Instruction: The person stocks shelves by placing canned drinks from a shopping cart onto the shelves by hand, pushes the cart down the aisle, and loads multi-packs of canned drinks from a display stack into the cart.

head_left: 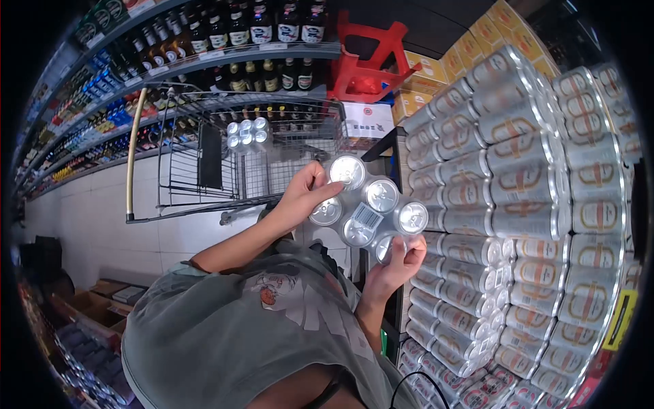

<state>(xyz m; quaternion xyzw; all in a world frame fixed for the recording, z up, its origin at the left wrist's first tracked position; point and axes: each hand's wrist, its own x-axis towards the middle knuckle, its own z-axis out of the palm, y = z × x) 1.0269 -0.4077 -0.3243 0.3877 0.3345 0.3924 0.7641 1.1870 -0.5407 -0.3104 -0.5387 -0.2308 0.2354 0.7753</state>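
A shrink-wrapped pack of silver cans (381,195), lids facing up and a barcode label on top, is held in front of my body. My left hand (306,194) grips its left side, with the thumb over a lid. At its lower right corner my right hand (398,268) is closed on the wrap. Beyond my left hand stands a metal shopping cart (178,174) with another pack of cans (247,134) in it. To the right of the held pack rises a tall stack of canned packs (521,177).
Shelves of bottles (231,56) run along the back and left. A red plastic stool (371,58) stands behind the cart's right end, near yellow boxes (477,41). An open cardboard box (92,308) is at the lower left.
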